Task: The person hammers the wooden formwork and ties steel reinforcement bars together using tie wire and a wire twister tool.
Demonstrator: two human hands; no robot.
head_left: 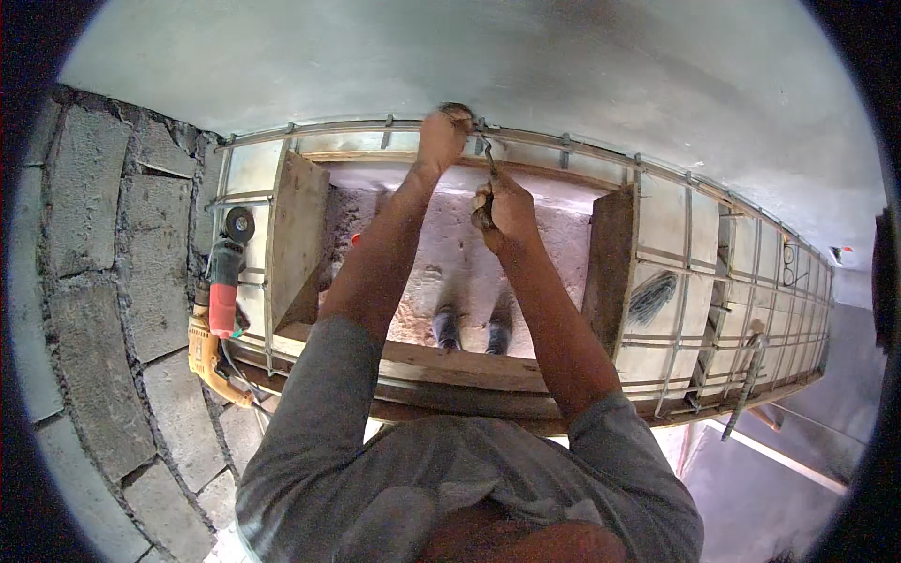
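My left hand (443,139) is closed at the far edge of the rebar grid, beside the grey wall, around something dark that I cannot make out. Lower and to the right, my right hand (505,208) grips a thin dark metal tool (489,155), whose tip reaches up to the rebar (535,140) near my left hand. The rebar runs along the wall, over pale panels. Below both hands lies a rectangular opening framed with wooden boards (615,258).
A red and black grinder (224,281) and a yellow power tool (208,357) lie at the left, next to a block wall (89,188). A bundle of wire (653,297) and a hammer (746,375) rest on the grid at the right. My feet show beneath the opening.
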